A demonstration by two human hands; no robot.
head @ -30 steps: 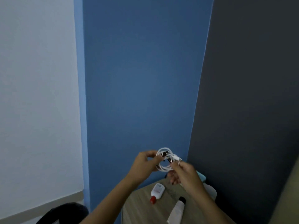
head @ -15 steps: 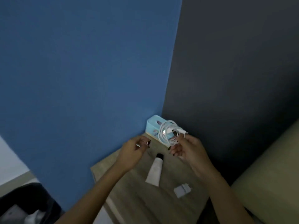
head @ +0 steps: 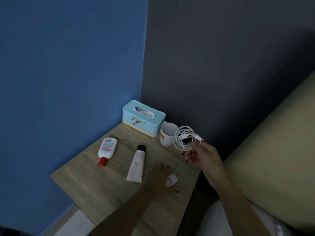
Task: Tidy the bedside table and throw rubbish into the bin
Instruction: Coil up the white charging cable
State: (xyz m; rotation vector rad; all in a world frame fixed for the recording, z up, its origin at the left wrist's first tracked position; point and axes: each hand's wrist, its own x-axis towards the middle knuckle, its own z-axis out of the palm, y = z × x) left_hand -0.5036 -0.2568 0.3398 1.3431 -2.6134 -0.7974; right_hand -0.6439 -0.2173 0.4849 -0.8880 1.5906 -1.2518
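Right hand (head: 202, 155) pinched the coiled cable (head: 177, 145), left hand (head: 159, 179) curled round the plug (head: 171, 180); bottle (head: 107, 148) and tube (head: 137, 163) lay unsorted on the table (head: 95, 181).

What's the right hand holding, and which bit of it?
The right hand pinches the coiled white charging cable at the bundled part, near its plug ends.

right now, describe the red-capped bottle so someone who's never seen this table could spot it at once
Find the wooden bedside table in the corner where the blue wall meets the dark one. On its side nearest the blue wall a white bottle lies flat, left of a white tube. Its cap is red; the tube's is black.
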